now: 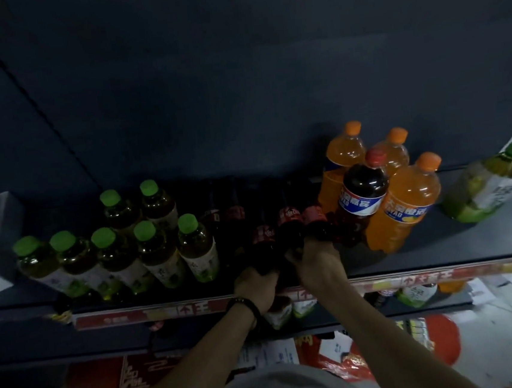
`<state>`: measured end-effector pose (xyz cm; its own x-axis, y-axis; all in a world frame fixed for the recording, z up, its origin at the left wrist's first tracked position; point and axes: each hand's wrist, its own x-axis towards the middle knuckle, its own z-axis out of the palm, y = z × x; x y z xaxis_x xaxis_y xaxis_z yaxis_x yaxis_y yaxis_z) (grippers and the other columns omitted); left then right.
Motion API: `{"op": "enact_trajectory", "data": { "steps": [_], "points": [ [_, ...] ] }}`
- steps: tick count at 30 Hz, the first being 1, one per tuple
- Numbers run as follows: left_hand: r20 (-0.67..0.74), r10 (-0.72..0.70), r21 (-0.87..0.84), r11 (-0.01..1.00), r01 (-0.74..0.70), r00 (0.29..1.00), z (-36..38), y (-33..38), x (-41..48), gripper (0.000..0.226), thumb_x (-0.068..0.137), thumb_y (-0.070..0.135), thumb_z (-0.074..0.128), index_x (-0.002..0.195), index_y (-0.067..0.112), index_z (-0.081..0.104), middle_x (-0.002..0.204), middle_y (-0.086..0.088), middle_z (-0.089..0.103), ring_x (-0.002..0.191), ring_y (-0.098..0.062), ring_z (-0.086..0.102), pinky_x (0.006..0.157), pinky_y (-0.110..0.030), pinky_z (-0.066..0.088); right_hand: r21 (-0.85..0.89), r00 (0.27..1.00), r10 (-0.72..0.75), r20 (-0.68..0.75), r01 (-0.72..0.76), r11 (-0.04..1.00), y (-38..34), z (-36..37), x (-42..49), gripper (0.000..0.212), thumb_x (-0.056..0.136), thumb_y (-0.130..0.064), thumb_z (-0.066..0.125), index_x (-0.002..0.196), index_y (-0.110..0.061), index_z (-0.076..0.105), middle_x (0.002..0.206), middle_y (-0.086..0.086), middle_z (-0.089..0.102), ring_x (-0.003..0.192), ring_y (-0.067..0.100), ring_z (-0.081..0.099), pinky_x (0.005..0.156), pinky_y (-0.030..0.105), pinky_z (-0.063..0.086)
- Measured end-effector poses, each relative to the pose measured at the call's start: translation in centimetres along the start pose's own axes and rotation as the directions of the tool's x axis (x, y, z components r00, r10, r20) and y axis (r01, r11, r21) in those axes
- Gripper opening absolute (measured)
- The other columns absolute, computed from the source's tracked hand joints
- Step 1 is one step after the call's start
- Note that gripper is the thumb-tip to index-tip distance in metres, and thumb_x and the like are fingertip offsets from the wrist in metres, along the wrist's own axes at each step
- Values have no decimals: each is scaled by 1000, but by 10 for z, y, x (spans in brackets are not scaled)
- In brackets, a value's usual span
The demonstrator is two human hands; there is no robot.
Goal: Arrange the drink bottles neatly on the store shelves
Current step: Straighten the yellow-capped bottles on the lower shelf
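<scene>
A long dark shelf board (441,248) with a red printed price strip (178,310) along its front edge runs across in front of me, backed by a dark blue-grey wall (236,70). On its left half stands a group of seven clear plastic green-tea bottles with bright green caps (157,250), five in the front row and two behind, all upright and packed side by side. On the right half three orange soda bottles with orange caps (402,204) stand close together, and a dark cola bottle with a red cap and a blue-and-white label (363,196) stands among them, touching the front orange one. Farther right, well apart, a single green-capped tea bottle (485,187) stands alone.

In the middle of the shelf, between tea and orange soda, is a cluster of dark cola bottles with red labels (288,222), hard to count in the dim light. My left hand (255,284), a dark bracelet (243,303) on its wrist, is wrapped around the base of one cola bottle (264,240) at the front. My right hand (312,260) is closed around the bottoms of the two cola bottles just beside it.
</scene>
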<state>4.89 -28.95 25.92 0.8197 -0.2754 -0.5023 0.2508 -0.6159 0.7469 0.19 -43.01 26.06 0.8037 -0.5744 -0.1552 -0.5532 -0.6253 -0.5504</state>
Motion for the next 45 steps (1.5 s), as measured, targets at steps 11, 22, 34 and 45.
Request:
{"op": "enact_trajectory", "data": {
  "steps": [11, 22, 34, 45],
  "points": [
    [-252, 200, -71, 972, -224, 947, -4, -31, -52, 24, 99, 45, 60, 88, 24, 61, 75, -8, 70, 63, -29, 72, 56, -53, 60, 9, 818, -336, -468, 384, 923, 11, -36, -30, 29, 94, -30, 75, 103, -7, 60, 73, 1, 64, 62, 22, 65, 53, 23, 41],
    [-392, 835, 564, 549, -617, 385, -120, -40, -116, 39, 101, 37, 59, 70, 20, 45, 54, 7, 41, 47, -10, 35, 49, -12, 24, -48, 642, -435, -632, 528, 848, -6, -80, -116, 29, 102, -30, 62, 98, -2, 57, 73, -1, 54, 59, 15, 49, 50, 19, 30],
    [-327, 742, 520, 658, -544, 585, -163, -178, -182, 42, 96, 47, 64, 73, 17, 47, 54, 10, 31, 46, -9, 37, 47, -19, 25, 164, 873, -426, -238, 468, 868, -27, 11, -219, 15, 104, -36, 57, 102, -24, 47, 75, -3, 63, 65, 12, 66, 54, 25, 50],
    [-473, 449, 473, 855, -212, 758, -153, -258, -138, 38, 102, 39, 61, 81, 10, 47, 58, 1, 43, 48, -8, 40, 46, -19, 33, 188, 873, -485, 52, 469, 863, -6, 127, -176, 13, 107, -29, 54, 104, -20, 45, 82, 8, 53, 69, 23, 55, 58, 46, 47]
  ]
}}
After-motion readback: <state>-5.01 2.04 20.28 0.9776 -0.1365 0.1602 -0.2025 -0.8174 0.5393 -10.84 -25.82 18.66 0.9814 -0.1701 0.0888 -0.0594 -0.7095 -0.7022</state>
